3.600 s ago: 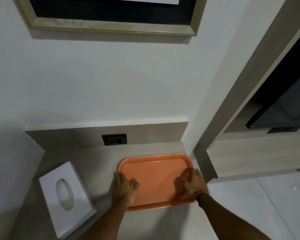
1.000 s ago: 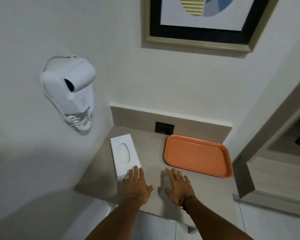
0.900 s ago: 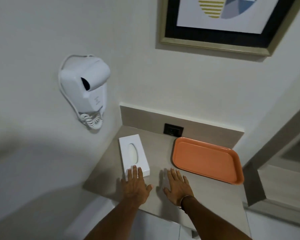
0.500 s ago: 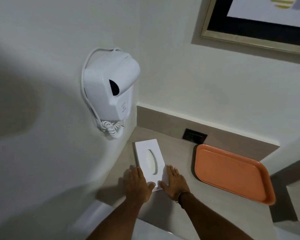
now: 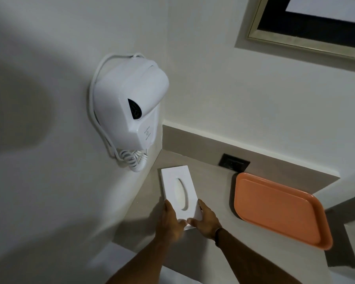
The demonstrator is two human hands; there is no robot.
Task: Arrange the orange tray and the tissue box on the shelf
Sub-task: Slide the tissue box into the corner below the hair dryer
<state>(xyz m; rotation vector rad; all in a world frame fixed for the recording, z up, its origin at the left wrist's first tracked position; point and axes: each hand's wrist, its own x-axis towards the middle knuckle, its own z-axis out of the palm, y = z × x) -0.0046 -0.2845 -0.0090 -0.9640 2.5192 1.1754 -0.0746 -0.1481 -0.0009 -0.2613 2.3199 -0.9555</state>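
Note:
A white tissue box (image 5: 177,187) with an oval slot lies flat on the beige shelf (image 5: 211,193), close to the left wall. My left hand (image 5: 169,221) grips its near left corner and my right hand (image 5: 205,220) grips its near right corner, thumbs meeting at the box's near end. The orange tray (image 5: 279,210) lies flat on the shelf to the right of the box, empty, a gap apart from it.
A white wall-mounted hair dryer (image 5: 129,107) with a coiled cord (image 5: 133,160) hangs on the left wall just above the shelf's back left corner. A dark wall socket (image 5: 233,161) sits in the backsplash. A framed picture (image 5: 307,23) hangs above.
Both hands left the tray, rested flat on the shelf, then moved left and forward onto the tissue box and closed on its near end. The view swung left.

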